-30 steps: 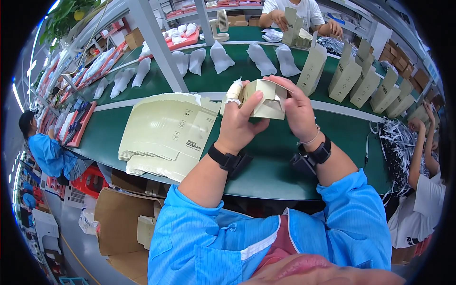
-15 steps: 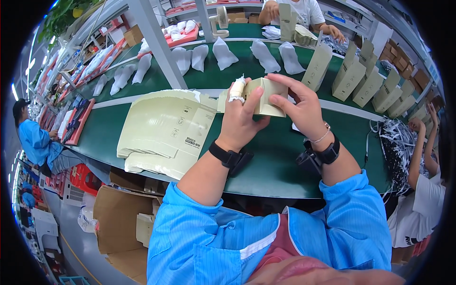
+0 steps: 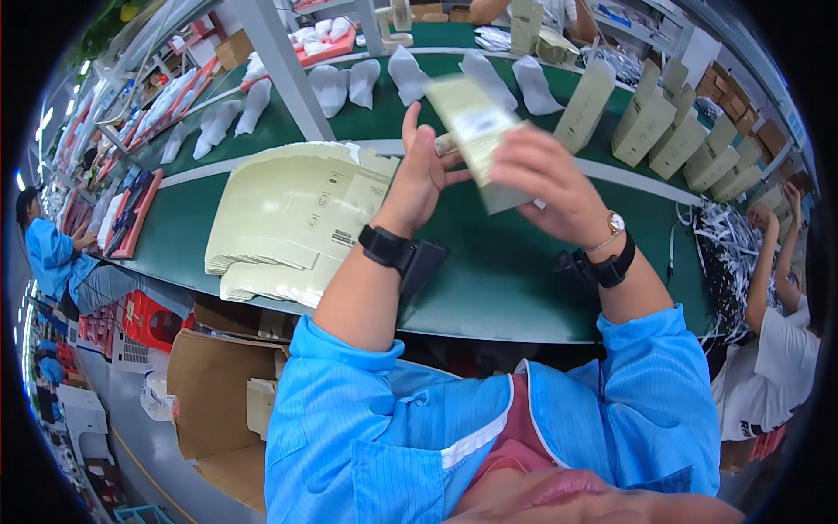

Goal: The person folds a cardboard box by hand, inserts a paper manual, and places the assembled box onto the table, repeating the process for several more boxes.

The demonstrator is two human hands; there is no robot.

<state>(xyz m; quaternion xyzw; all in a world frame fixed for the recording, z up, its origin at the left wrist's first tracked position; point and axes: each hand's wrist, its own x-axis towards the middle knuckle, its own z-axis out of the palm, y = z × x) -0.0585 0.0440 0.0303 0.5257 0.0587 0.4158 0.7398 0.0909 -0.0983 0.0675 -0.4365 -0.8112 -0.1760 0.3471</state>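
Gripping a tilted, blurred pale carton [image 3: 469, 112] above the green table [image 3: 497, 279], the right hand [image 3: 552, 188] clamps its right side; the left hand [image 3: 421, 179] spreads open just left, contact unclear. Flattened cartons [image 3: 284, 205] lie left, upright cartons [image 3: 643, 131] far right, white pouches [image 3: 407, 77] far.

The box [image 3: 477, 144] is pale yellow-green, and the stack [image 3: 279, 196] has the same colour with small dark marks. The tabletop [image 3: 497, 284] is dark green. The jacket [image 3: 349, 410] is bright blue with thin darker stripes. The pouches [image 3: 407, 77] are white, the carton [image 3: 214, 389] is brown.
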